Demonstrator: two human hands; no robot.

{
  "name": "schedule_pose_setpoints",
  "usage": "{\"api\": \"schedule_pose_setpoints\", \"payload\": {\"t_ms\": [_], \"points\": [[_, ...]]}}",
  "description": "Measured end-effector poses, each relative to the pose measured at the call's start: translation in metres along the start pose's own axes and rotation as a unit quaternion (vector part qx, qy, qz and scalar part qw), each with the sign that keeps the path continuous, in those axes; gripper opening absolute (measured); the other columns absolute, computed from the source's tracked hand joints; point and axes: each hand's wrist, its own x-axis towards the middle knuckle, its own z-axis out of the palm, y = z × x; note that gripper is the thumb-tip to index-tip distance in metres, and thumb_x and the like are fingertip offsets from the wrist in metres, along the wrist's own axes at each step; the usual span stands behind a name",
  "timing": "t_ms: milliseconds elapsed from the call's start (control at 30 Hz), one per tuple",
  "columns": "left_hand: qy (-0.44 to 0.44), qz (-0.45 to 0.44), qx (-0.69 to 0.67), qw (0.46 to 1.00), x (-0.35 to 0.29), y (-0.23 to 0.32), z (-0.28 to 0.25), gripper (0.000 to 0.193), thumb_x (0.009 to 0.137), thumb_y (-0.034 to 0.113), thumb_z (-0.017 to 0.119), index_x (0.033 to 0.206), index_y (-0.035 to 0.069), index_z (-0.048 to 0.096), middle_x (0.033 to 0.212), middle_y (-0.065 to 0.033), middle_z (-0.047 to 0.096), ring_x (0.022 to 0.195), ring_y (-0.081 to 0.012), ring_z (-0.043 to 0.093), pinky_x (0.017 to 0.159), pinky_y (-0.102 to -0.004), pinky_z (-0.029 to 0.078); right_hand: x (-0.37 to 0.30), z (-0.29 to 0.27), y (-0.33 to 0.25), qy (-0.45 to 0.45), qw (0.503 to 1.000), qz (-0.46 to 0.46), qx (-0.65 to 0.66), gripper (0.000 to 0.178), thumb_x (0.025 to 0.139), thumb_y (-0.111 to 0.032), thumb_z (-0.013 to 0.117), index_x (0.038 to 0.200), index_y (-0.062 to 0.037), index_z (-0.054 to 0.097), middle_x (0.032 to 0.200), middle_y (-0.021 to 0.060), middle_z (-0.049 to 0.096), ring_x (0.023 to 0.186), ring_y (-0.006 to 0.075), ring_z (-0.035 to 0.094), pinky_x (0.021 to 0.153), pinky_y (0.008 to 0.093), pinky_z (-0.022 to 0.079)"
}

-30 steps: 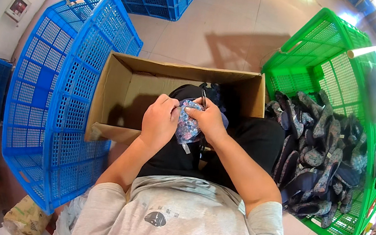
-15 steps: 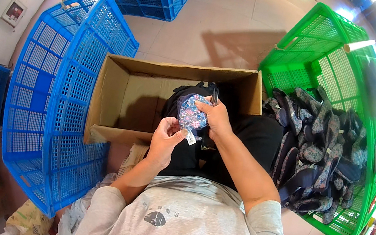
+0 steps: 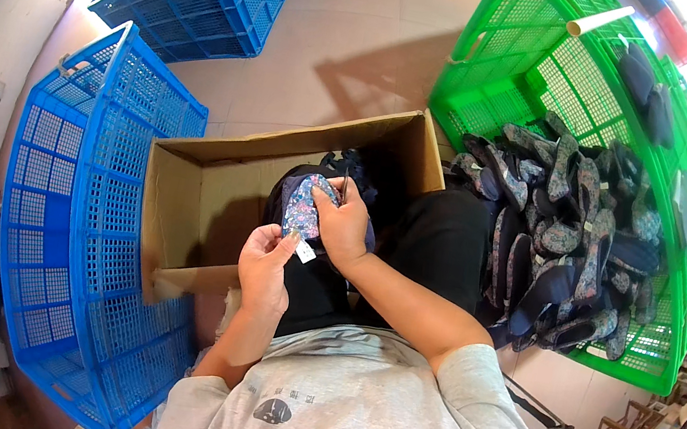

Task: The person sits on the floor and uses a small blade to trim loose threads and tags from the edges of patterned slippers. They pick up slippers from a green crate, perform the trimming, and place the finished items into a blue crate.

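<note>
Right hand (image 3: 345,231) is wrapped round a floral shoe (image 3: 305,206) and also pinches a thin dark tool (image 3: 345,185), maybe a pick or small snips, can't tell. Left hand (image 3: 266,263) is pinching the little white tag (image 3: 305,252) hanging at the shoe's lower end. The shoe sits over the lap, just above the near edge of the cardboard box (image 3: 208,200).

Looks like tag work to me. I'd keep the tag pulled taut and the tool tip off the fabric.

The shoe's long axis runs nearly straight away from the body, tilted slightly right at the far end. Which end is the toe, I can't tell.
</note>
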Motion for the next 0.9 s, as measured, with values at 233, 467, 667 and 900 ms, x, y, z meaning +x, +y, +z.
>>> {"api": "schedule_pose_setpoints", "payload": {"t_ms": [233, 467, 667, 900], "points": [[0.031, 0.349, 0.415, 0.84, 0.001, -0.003, 0.007, 0.016, 0.08, -0.003, 0.069, 0.088, 0.004, 0.057, 0.082, -0.006, 0.057, 0.071, -0.0186, 0.056, 0.065, -0.0315, 0.046, -0.009, -0.001, -0.005, 0.028, 0.999, -0.016, 0.007, 0.019, 0.09, -0.017, 0.07, 0.097, -0.0018, 0.06, 0.081, 0.0104, 0.065, 0.072, 0.0186, 0.062, 0.07, 0.0327, 0.05], [-0.003, 0.521, 0.53, 0.669, 0.02, 0.03, -0.002, 0.025, 0.07, -0.004, 0.069, 0.089, 0.004, 0.056, 0.084, -0.0142, 0.057, 0.078, -0.036, 0.057, 0.071, -0.0438, 0.048, -0.03, -0.022, -0.027, -0.06, 0.92, 0.23, 0.311, 0.019, 0.096, -0.014, 0.062, 0.113, -0.0073, 0.055, 0.091, 0.0019, 0.061, 0.063, 0.0061, 0.055, 0.048, 0.0202, 0.044], [0.008, 0.568, 0.53, 0.63, 0.032, 0.042, -0.005, 0.022, 0.072, -0.005, 0.068, 0.091, 0.002, 0.059, 0.089, -0.0142, 0.059, 0.084, -0.035, 0.059, 0.076, -0.043, 0.05, -0.031, -0.058, -0.056, -0.182, 0.907, 0.285, 0.249, 0.027, 0.092, -0.013, 0.07, 0.11, -0.0078, 0.051, 0.086, 0.0025, 0.058, 0.054, 0.007, 0.052, 0.039, 0.0203, 0.031], [-0.139, 0.475, 0.551, 0.672, 0.028, 0.054, -0.003, 0.03, 0.076, 0.011, 0.075, 0.105, 0.006, 0.069, 0.12, -0.0168, 0.063, 0.106, -0.0362, 0.062, 0.088, -0.0422, 0.051, -0.037, -0.06, -0.051, -0.203, 0.922, 0.261, 0.203, 0.022, 0.093, -0.01, 0.07, 0.106, -0.0057, 0.052, 0.089, 0.0076, 0.065, 0.072, 0.0146, 0.071, 0.041, 0.0196, 0.035]]}}
